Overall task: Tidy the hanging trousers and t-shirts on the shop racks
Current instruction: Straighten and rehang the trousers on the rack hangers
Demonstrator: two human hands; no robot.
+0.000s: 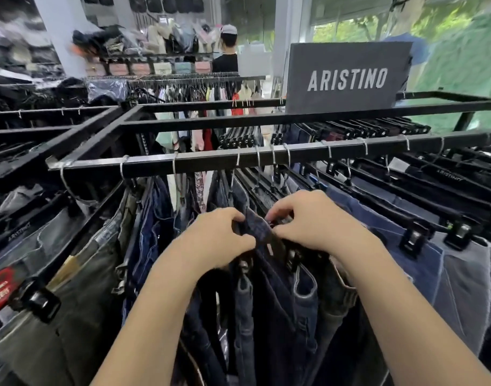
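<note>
Straightening: both hands work the waistband of one pair of dark jeans (269, 296), which hangs mid-way along the front rail (183, 162).
Left hand (219, 239): fingers (236, 216) curled, pinching the waistband's near edge.
Right hand (318, 221): fingers curled too, pinching the same waistband just above its hanger (283, 253).
Next move: probably seating the waistband level in the clips, then letting the jeans drop in line with their neighbours. This needs a firm, even pull so the cloth does not slip out.
Rack: black rails packed with trousers (422, 263) on clip hangers.
Room: a shop, with a grey sign (347, 79) on the rack, bags (160, 68) shelved beyond, a person (226, 61) in a cap, and windows (350, 29) showing greenery.
</note>
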